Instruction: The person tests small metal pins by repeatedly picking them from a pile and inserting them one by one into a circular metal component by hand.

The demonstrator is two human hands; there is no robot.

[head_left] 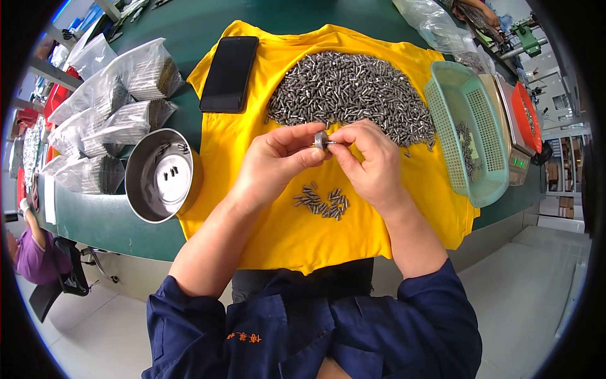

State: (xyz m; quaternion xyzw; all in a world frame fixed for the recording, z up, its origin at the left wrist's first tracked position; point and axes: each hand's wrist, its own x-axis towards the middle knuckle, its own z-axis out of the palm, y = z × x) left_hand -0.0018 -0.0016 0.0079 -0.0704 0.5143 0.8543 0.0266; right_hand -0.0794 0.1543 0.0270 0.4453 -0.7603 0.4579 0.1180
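Note:
My left hand (274, 158) is closed, pinching a small round metal piece with a knurled-looking rim (320, 139) between thumb and fingers. From the other side my right hand (372, 164) meets it, its thumb and forefinger pinched on a small metal pin (331, 143) at the round piece's face. How far the pin goes in is hidden by the fingertips. Below my hands, a small group of metal pins (325, 203) lies on the yellow cloth (278, 243). Beyond them spreads a large heap of similar pins (347, 88).
To the left stands a round metal bowl (142, 189) with a few pins inside, near clear bags of parts (148, 76). A black phone (230, 72) lies on the cloth. A green perforated basket (486, 123) and a scale (514, 151) with an orange tray (527, 117) stand right.

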